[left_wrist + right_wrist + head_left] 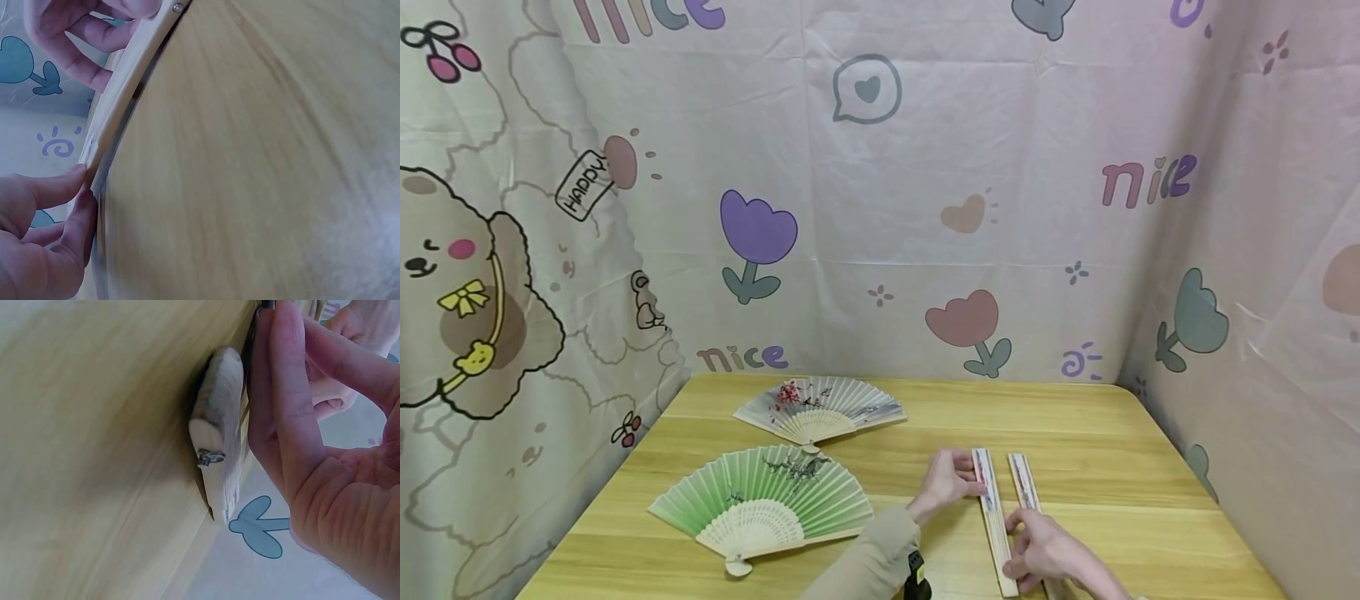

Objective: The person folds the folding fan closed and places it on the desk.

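- Fan (995, 521), folded into a narrow strip, lies lengthwise between the two hands, over the right part of the table (1090, 450); whether it touches the wood along its whole length, I cannot tell;
- Left hand (951, 482) pinches its far end between thumb and fingers; right hand (1047, 546) grips near the other end, where the pin (177, 7) shows in the left wrist view;
- Second fan (1025, 482), also folded, lies just to the right, partly hidden by the right hand;
- Green fan (816, 487) and grey fan (842, 408) are spread at left;
- Handling, as I judge it: very light, stiff lengthwise while folded, rather smooth; thin parts could snap or crease, so a gentle pinch on the outer stick (139, 57), near the pin, should suit best; no twisting.
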Motion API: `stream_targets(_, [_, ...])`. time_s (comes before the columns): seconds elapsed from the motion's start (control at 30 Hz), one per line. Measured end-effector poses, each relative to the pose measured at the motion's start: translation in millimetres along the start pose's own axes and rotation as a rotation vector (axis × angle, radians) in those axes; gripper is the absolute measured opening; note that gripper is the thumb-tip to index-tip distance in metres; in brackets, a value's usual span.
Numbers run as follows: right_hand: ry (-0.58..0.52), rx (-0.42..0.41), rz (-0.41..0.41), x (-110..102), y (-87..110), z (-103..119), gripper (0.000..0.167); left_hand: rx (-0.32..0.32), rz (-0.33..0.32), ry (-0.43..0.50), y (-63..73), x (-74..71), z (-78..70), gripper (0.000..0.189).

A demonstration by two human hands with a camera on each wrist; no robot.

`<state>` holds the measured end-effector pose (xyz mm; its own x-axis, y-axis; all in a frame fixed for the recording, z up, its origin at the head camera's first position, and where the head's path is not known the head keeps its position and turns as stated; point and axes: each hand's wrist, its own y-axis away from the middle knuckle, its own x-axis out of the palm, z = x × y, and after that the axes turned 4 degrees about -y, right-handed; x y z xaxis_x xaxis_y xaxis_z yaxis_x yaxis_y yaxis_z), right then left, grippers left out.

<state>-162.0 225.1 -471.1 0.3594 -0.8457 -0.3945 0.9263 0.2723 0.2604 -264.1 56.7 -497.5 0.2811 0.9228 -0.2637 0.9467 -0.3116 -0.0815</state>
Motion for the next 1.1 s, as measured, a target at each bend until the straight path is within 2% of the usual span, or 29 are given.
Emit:
stream_targets(0.17, [0.015,0.003,-0.018,1.1,0.8,0.5,0.048,-0.016,-0.008,0.011,2.5,-0.5,-0.3,0.061])
stream_targets(0.3, [0.031,-0.003,-0.034,-0.4,1.4,1.2,0.047,-0.027,0.002,0.022,4.7,-3.9,0.7,0.061])
stream_targets(0.4, [0.044,-0.02,-0.057,-3.0,0.6,3.9,0.045,-0.033,0.009,0.067,6.2,-7.9,0.3,0.06])
stream_targets(0.53, [0.058,-0.063,-0.062,-7.7,-1.9,7.1,0.049,-0.029,0.009,0.106,8.3,-15.1,-2.7,0.058])
stream_targets(0.8, [0.042,-0.185,-0.082,-7.2,-10.0,15.1,0.055,0.013,0.017,0.112,14.4,-34.1,-7.9,0.053])
stream_targets(0.97, [0.011,-0.249,-0.084,-0.1,-17.0,21.6,0.058,0.056,0.09,0.069,19.9,-56.0,-10.7,0.052])
stream_targets(1.1, [-0.019,-0.263,-0.062,6.3,-24.9,28.4,0.065,0.073,0.206,0.039,22.3,-83.8,-11.5,0.052])
